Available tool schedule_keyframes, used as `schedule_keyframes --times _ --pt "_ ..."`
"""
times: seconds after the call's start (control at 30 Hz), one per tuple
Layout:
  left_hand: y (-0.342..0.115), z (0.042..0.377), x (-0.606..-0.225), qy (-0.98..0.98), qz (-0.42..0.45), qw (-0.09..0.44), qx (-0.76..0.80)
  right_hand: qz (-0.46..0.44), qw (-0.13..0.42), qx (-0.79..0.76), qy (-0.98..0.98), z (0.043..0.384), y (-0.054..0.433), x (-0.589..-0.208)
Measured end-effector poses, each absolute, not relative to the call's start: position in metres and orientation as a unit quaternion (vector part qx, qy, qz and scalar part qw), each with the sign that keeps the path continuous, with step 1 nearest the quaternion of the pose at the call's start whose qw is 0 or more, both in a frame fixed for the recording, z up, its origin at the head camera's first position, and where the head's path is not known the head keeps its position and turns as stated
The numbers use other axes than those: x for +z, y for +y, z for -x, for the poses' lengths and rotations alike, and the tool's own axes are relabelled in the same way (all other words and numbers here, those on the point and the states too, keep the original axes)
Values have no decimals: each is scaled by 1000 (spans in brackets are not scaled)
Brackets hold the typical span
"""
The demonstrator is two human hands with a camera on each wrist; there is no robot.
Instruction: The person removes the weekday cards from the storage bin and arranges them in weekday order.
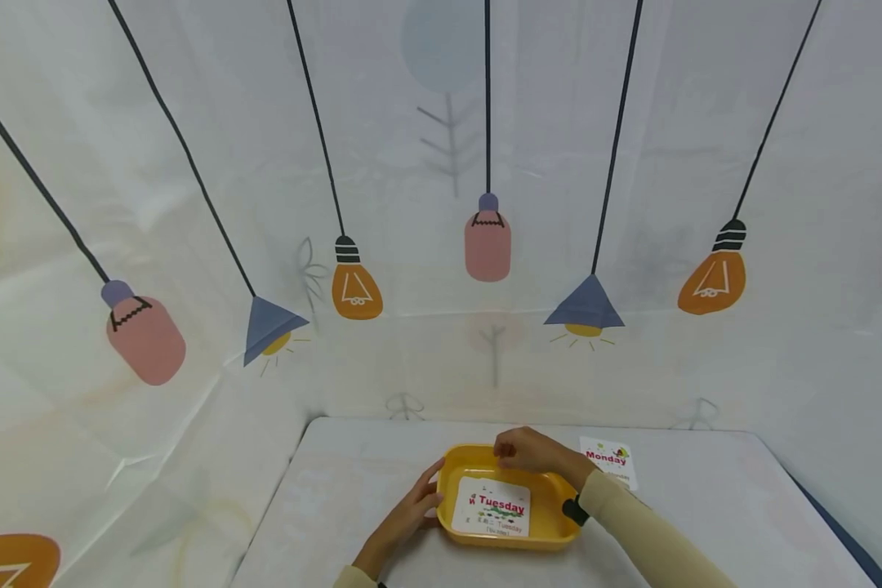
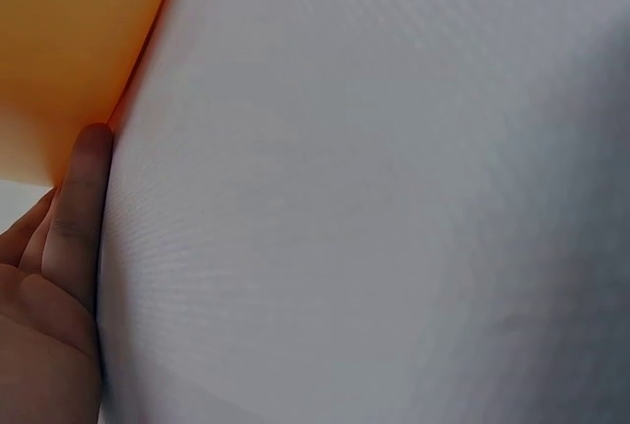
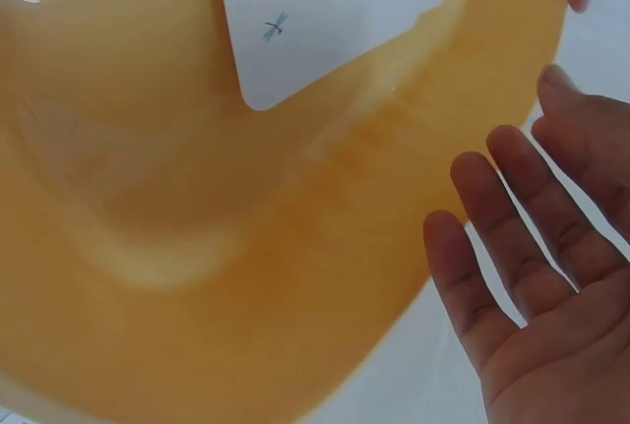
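A yellow plastic tray [image 1: 551,502] with raised sides sits on the white table. Inside it lies a white card [image 1: 478,494] printed "Tuesday". My left hand [image 1: 410,508] touches the tray's left side from outside; in the left wrist view a straight finger lies low against the yellow wall, by the tabletop. Over the far rim is my right hand [image 1: 532,451], its fingers loosely bent and nothing held. The right wrist view shows these fingers [image 3: 507,212] spread at the tray's edge; whether they touch it I cannot tell.
A second white card [image 1: 608,459], printed "Monday", lies on the table [image 1: 706,506] behind and right of the tray, partly hidden by my right arm. A pale curtain [image 1: 426,359] with printed hanging lamps stands behind the table and along its left side.
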State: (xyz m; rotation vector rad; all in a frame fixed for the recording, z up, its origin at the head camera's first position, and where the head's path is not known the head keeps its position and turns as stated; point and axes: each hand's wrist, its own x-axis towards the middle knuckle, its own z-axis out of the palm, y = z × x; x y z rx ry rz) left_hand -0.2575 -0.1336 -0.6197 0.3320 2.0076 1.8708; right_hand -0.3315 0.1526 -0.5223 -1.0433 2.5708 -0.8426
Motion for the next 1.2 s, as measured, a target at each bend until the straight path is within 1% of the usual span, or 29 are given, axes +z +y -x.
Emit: schedule_keyframes --times 0.37,0.63,0.9,1.2 --pt "-131 257 -622 711 -121 191 665 342 135 -257 894 335 154 -535" --pt "-130 258 -619 714 -118 181 666 368 116 -260 885 334 151 -541" --pt "-131 257 -617 720 -112 184 659 353 132 -255 890 327 145 -545" --pt "-130 256 -619 731 -101 176 652 362 140 -253 886 325 144 -554"
